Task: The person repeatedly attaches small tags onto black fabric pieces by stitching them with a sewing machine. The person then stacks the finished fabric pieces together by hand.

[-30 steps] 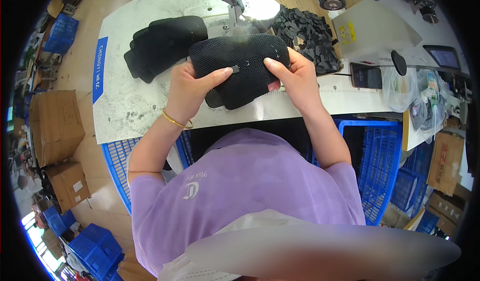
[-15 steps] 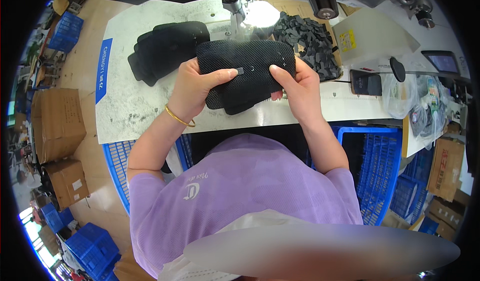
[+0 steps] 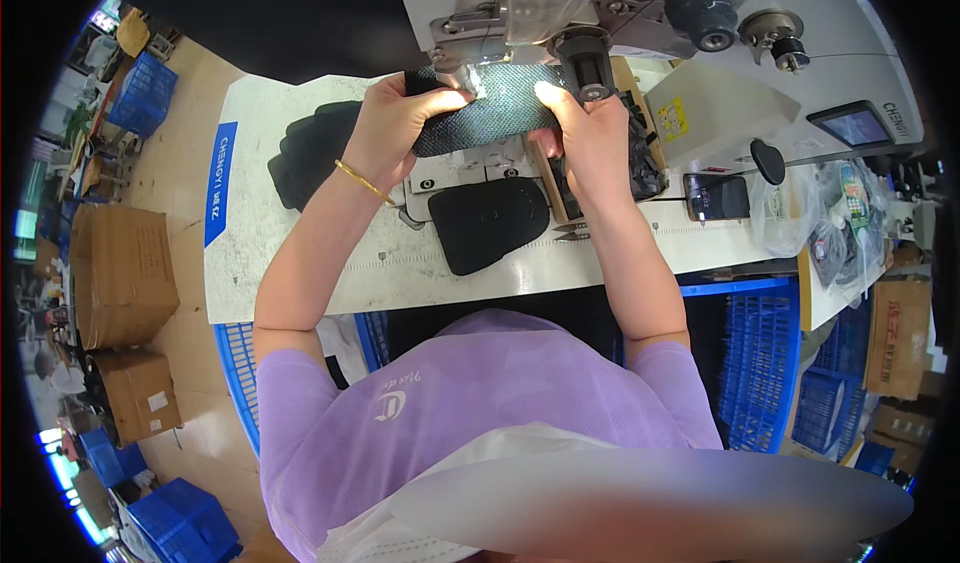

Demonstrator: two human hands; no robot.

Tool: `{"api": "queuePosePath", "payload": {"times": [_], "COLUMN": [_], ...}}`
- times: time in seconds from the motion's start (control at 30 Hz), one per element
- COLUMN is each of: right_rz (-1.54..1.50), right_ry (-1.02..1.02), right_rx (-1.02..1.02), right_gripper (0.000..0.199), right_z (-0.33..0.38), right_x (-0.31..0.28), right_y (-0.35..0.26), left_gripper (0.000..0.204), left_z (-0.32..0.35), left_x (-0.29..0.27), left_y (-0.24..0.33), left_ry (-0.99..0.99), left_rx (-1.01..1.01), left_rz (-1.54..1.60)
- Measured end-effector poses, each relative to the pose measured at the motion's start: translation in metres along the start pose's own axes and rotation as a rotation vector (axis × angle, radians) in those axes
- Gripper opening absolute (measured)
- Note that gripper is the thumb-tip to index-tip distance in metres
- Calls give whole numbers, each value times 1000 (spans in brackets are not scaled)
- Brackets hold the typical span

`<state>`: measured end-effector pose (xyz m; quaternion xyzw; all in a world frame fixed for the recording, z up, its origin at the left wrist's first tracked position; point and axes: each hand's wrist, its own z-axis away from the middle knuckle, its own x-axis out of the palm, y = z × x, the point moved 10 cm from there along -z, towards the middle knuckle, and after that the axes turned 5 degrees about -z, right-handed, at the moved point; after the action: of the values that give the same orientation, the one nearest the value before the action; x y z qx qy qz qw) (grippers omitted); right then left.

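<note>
Around: sewing machine (image 3: 600, 3) overhead, black oval piece (image 3: 490, 223) and small snips (image 3: 570, 231) on white table (image 3: 300, 263). Dark mesh fabric piece (image 3: 490, 118), stretched flat under the needle, gripped by 2 closed hands, left hand (image 3: 395, 128) and right hand (image 3: 590, 143), at either end.

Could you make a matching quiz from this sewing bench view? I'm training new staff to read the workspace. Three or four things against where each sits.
Things:
1. black mesh fabric strip
2. black rounded fabric piece
3. dark phone
4. stack of black fabric pieces

Places:
A. flat on the table, right of the right hand
B. table's far left, beyond the left hand
C. held in both hands under the sewing machine
D. flat on the table between the forearms

Pairs: 1-C, 2-D, 3-A, 4-B
</note>
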<state>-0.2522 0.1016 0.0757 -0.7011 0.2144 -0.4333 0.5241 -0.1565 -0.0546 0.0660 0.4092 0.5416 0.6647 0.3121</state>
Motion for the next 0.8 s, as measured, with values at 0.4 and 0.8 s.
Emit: {"api": "queuePosePath", "payload": {"times": [0.4,0.8], "right_rz": [88,112], "right_ry": [-49,-53], "right_rx": [26,-27], "right_gripper": [17,25], "right_z": [-7,-11], "right_x": [6,-2], "right_y": [-1,0], "left_gripper": [15,16], "left_z": [-7,12], "left_x": [-6,-11], "left_y": [4,-6], "left_ry": [-13,-63], "left_rx": [13,-5], "left_rz": [-25,285]}}
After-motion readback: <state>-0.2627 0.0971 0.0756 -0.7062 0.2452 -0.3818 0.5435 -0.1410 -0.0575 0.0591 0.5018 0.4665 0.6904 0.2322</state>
